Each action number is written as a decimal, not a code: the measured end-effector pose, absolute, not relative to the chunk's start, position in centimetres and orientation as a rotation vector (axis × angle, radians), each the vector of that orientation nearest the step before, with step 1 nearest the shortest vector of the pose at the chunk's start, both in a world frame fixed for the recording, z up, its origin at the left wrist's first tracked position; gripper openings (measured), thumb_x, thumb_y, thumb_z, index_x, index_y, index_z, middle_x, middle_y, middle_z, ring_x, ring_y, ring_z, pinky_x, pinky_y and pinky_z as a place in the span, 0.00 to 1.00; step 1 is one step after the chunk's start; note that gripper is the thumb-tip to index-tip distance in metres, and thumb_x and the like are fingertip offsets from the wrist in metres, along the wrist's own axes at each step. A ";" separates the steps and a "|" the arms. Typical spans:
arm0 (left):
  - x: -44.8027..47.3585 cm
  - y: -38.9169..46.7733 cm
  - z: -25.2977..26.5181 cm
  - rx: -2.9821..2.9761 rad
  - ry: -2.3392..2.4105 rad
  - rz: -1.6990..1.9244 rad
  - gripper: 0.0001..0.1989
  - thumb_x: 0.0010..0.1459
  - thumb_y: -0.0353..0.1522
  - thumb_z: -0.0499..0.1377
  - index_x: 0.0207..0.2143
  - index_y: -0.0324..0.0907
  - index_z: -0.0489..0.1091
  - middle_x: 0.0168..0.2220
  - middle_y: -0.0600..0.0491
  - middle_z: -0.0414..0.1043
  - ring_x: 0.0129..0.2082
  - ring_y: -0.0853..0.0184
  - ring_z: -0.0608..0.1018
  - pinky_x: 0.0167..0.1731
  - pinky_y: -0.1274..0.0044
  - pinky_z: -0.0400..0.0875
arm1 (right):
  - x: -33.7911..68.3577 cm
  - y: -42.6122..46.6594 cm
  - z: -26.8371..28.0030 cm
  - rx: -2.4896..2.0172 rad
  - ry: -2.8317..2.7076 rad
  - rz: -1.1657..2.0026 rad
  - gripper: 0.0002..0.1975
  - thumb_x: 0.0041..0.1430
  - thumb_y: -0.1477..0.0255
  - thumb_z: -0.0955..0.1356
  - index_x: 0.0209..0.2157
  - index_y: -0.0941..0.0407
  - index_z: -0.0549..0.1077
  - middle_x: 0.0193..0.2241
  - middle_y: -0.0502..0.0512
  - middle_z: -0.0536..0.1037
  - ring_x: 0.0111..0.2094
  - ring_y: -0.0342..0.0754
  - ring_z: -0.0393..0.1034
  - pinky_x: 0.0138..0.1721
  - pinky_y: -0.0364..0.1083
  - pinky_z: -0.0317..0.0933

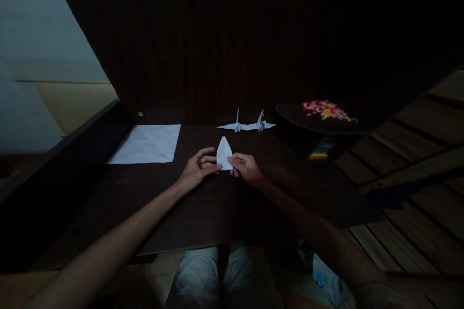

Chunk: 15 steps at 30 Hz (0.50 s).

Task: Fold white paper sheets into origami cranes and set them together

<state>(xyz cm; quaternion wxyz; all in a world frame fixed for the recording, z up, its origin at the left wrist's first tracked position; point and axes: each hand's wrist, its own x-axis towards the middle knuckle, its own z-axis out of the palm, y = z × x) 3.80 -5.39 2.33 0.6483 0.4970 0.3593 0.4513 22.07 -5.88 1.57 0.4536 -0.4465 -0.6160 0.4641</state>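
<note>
A small piece of folded white paper (pixel 224 150), kite-shaped with its narrow tip pointing away from me, is held up between my hands above the dark desk. My left hand (pixel 198 168) pinches its lower left corner with the thumb in front, the other fingers reaching behind and beside it. On the right edge, my right hand (pixel 245 166) grips the paper between thumb and curled fingers. Just beyond stand two folded paper cranes, the left crane (pixel 237 127) and the right crane (pixel 261 125), their wings touching or overlapping.
A flat white paper sheet (pixel 150 144) lies at the left of the desk (pixel 195 217). At the right, a raised dark shelf (pixel 293 116) carries a pile of small pink, red and yellow pieces (pixel 326 110). A tall dark panel (pixel 203 43) closes off the back.
</note>
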 end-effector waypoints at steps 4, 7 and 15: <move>3.6 -5.3 2.2 1.190 0.812 1.029 0.33 0.39 0.29 0.69 0.49 0.38 0.62 0.31 0.54 0.75 0.26 0.71 0.77 0.34 0.76 0.71 | 22.1 -5.5 1.1 -1.095 -1.509 1.164 0.17 0.50 0.57 0.67 0.22 0.57 0.66 0.14 0.46 0.69 0.13 0.37 0.58 0.15 0.38 0.53; 3.4 -5.3 2.3 1.218 0.854 1.027 0.33 0.37 0.29 0.69 0.48 0.37 0.63 0.28 0.54 0.74 0.24 0.71 0.76 0.31 0.77 0.71 | 22.1 -5.3 0.7 -1.068 -1.505 1.232 0.18 0.48 0.55 0.68 0.23 0.57 0.67 0.16 0.48 0.71 0.14 0.38 0.60 0.15 0.39 0.56; 3.3 -5.5 2.9 1.280 0.883 1.033 0.33 0.38 0.31 0.69 0.48 0.38 0.64 0.28 0.55 0.73 0.20 0.73 0.72 0.22 0.80 0.67 | 22.1 -5.3 0.6 -1.055 -1.498 1.263 0.19 0.45 0.56 0.71 0.23 0.58 0.67 0.16 0.47 0.70 0.14 0.38 0.61 0.14 0.38 0.58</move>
